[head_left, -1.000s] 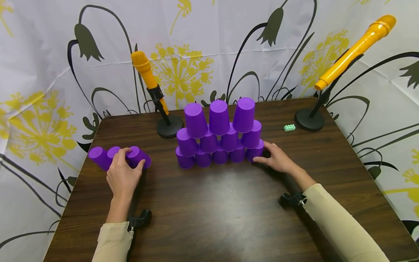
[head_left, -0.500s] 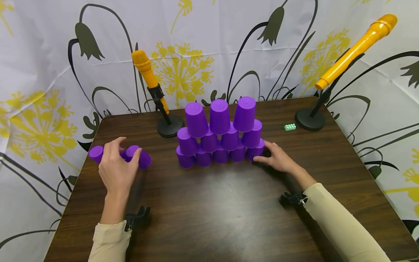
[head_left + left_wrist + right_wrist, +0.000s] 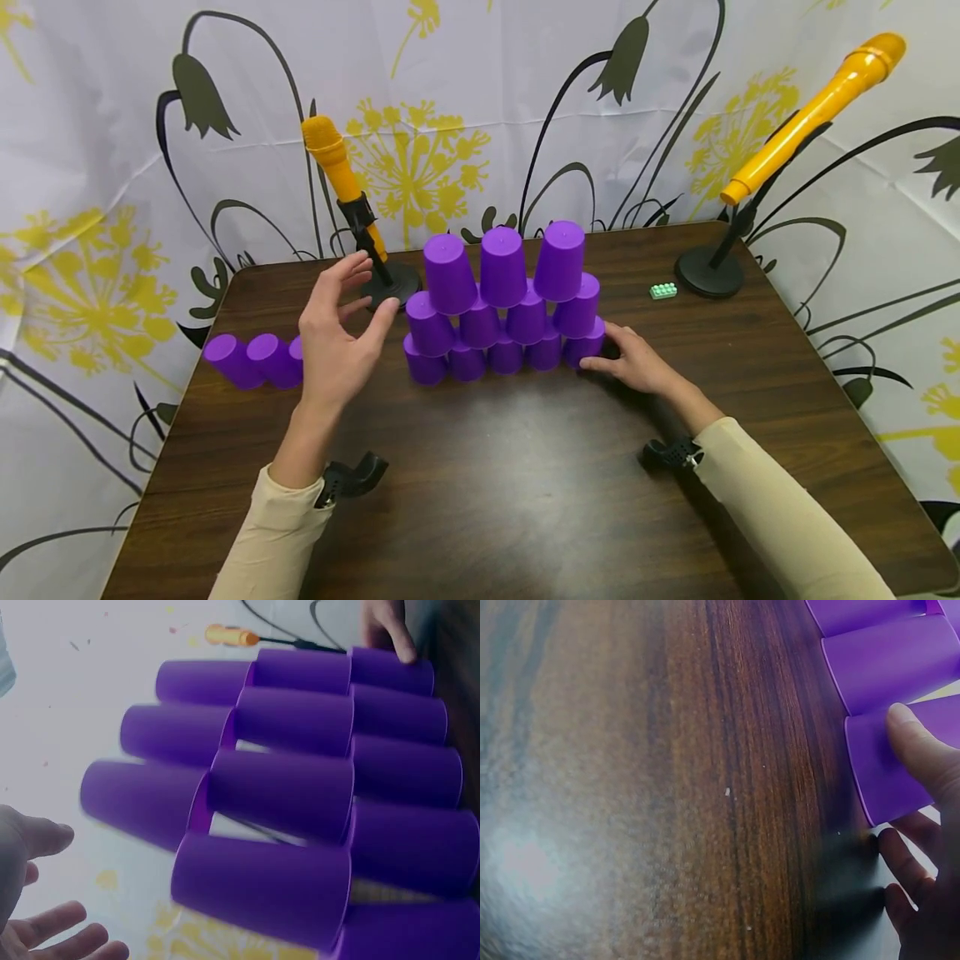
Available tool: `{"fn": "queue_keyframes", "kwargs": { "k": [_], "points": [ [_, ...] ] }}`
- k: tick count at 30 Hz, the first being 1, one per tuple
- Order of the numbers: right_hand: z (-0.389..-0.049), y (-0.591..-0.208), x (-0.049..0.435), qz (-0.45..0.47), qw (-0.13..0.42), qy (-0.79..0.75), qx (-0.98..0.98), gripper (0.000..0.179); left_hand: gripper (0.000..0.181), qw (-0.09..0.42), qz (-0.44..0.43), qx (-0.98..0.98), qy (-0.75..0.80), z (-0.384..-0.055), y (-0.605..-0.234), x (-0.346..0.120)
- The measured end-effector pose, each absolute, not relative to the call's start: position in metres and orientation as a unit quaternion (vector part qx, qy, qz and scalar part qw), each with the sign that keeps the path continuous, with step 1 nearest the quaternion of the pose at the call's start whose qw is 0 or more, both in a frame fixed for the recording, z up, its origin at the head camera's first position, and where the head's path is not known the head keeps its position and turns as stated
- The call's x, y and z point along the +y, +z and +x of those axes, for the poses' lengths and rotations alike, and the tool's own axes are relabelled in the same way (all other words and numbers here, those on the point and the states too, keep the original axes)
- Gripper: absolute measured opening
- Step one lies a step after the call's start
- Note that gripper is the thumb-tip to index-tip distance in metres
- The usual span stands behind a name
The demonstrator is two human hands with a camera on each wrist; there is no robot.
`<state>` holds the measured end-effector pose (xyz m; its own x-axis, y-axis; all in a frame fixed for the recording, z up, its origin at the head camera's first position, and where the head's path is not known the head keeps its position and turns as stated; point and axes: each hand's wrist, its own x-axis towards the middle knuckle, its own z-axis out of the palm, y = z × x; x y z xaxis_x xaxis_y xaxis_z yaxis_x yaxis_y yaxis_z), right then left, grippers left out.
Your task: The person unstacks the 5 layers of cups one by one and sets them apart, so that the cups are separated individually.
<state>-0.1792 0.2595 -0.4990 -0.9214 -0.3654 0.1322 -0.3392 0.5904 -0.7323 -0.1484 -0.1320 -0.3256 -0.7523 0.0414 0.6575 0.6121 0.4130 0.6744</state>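
Purple cups, upside down, stand stacked as a stepped wall in the head view, with three cups in its top row (image 3: pixel 503 268). My right hand (image 3: pixel 636 362) holds the bottom row's right-end cup (image 3: pixel 889 772), thumb on its front and the other fingers at its far side. Raised in the air left of the wall, my left hand (image 3: pixel 336 354) has its fingers spread and nothing in them. The left wrist view shows its thumb and fingers apart from the nearest top-row cup (image 3: pixel 142 799). Three more upturned cups (image 3: pixel 232 360) stand in a row at left, the third partly hidden by that hand.
One yellow microphone (image 3: pixel 330 154) on a black stand rises behind my left hand. Another yellow microphone (image 3: pixel 817 117) leans on its stand at the back right. A small green toy brick (image 3: pixel 663 291) lies near it. Patterned cloth (image 3: pixel 465 75) hangs behind the wooden table (image 3: pixel 510 500).
My left hand has come off the row of three cups, first lifting leftward, then swinging right toward the cup wall. My right hand keeps its place at the end cup.
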Motion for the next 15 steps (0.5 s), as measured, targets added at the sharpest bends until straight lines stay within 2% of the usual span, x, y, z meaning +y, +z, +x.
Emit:
{"fn": "queue_keyframes", "kwargs": {
  "k": [7, 15],
  "points": [
    [-0.181, -0.500, 0.260, -0.197, 0.012, -0.405, 0.893, 0.062, 0.061, 0.246, -0.254, -0.799, -0.487, -0.160, -0.325, -0.106],
    [-0.181, -0.504, 0.261, -0.189, 0.011, -0.403, 0.896, 0.061, 0.054, 0.256, -0.271, -0.785, -0.494, -0.168, -0.330, -0.089]
  ]
}}
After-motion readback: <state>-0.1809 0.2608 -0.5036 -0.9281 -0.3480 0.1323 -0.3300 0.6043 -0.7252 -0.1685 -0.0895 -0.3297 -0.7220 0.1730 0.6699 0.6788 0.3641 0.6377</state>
